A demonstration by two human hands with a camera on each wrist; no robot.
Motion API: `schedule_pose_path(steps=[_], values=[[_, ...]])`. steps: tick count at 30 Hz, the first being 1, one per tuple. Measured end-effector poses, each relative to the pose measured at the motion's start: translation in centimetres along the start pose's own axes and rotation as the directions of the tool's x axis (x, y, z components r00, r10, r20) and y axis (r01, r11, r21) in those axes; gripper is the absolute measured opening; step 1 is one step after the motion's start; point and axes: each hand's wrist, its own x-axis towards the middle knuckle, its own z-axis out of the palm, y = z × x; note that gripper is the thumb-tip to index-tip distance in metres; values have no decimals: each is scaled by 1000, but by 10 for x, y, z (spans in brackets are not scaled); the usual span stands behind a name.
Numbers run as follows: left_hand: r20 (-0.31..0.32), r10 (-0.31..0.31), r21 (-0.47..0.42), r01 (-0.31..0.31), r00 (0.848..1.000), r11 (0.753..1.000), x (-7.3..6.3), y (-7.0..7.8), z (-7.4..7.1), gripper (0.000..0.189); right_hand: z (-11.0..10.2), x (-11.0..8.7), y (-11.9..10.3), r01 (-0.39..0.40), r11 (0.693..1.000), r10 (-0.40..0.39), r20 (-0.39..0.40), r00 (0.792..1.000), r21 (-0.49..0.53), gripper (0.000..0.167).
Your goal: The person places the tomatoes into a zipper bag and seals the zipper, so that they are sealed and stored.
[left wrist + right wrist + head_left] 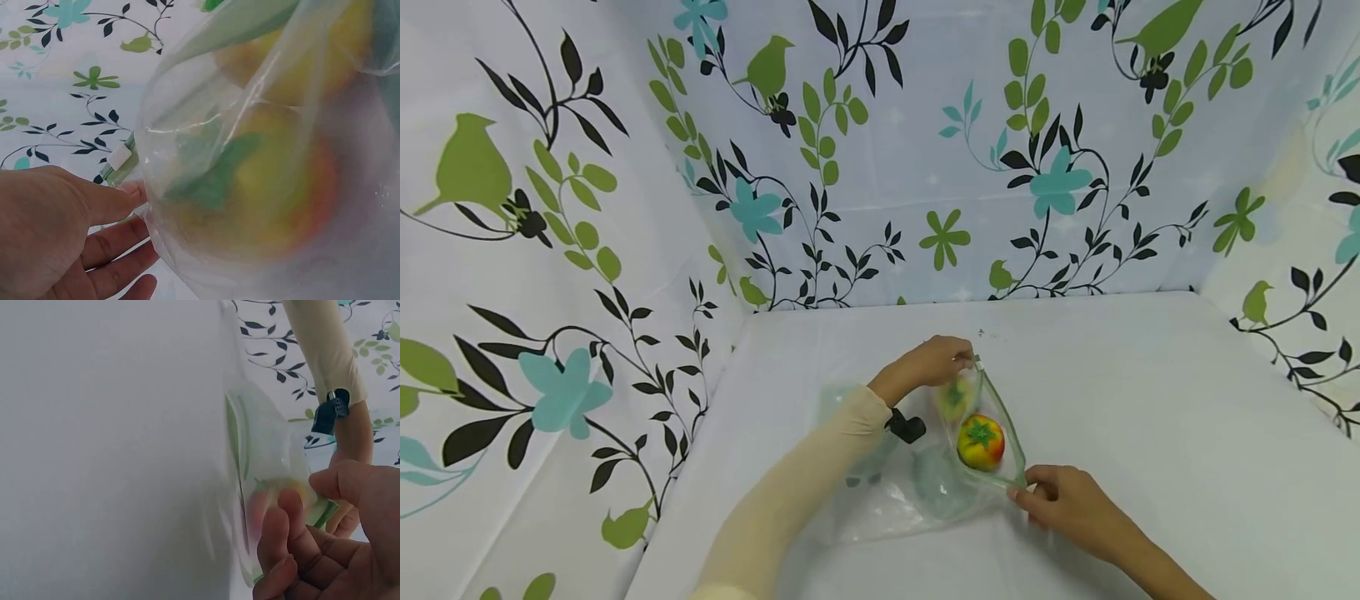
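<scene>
A clear zip bag (887,504) with a green-edged mouth lies on the white table, its mouth spread toward the right. My left hand (936,360) pinches the far corner of the mouth, next to a white slider (119,156). At the near corner, my right hand (1063,506) pinches the green edge (1017,454) between thumb and fingers. A red and yellow fruit with a green leafy top (981,443) sits just inside the mouth. Behind the plastic, close to my left hand, shows a second yellowish fruit (955,400), blurred by the film.
The white tabletop (1150,400) extends right of the bag. Cloth printed with birds and leaves (880,167) hangs behind and at both sides. A small black device (906,427) is on my left wrist, below the beige sleeve (805,483).
</scene>
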Motion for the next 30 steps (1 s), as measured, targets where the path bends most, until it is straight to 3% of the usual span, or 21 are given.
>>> schedule_pose_path(steps=[4,8,18,26,30], values=[[-63,19,-28,-21,998,999,-10,-8,-6,15,-2,0,0,95,995,-96,-57,994,-31,23],[-108,-14,-98,4,994,995,-21,-17,-13,17,-5,2,0,174,982,-182,-119,976,-73,21],[-208,-74,-251,20,975,968,-62,-33,-26,20,-23,7,0,226,955,-266,-218,939,-194,17],[-300,-122,-345,11,946,939,-97,-42,-28,20,-42,13,4,297,917,-359,-227,905,-266,13],[-322,-144,-390,8,936,921,-109,-42,-26,19,-45,17,5,308,914,-367,-218,904,-264,12]])
